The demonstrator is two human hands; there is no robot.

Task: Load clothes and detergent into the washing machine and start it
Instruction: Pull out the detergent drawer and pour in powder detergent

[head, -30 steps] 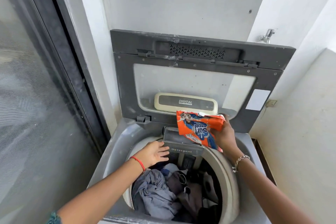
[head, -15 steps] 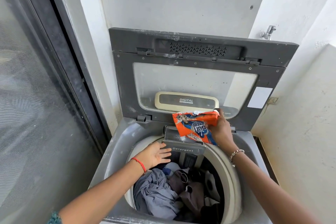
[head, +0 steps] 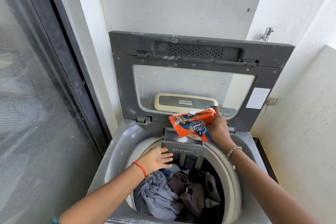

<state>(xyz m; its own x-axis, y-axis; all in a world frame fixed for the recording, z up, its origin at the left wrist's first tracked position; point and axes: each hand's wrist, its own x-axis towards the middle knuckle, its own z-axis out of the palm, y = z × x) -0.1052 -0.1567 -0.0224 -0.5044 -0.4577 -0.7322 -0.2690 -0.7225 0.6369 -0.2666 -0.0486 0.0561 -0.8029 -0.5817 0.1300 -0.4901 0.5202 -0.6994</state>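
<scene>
Head view: our left hand [head: 156,160] rests palm-up, fingers [head: 166,155] spread apart, just left of the detergent drawer [head: 183,148]; clothes [head: 163,196] lie below them in the drum. Our right hand [head: 218,129] fingers clamp the tilted orange detergent packet [head: 190,125] above the drawer.

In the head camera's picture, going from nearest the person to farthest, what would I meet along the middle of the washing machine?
Clothes in the drum → detergent drawer → orange detergent packet in the right hand → raised lid → wall.
</scene>
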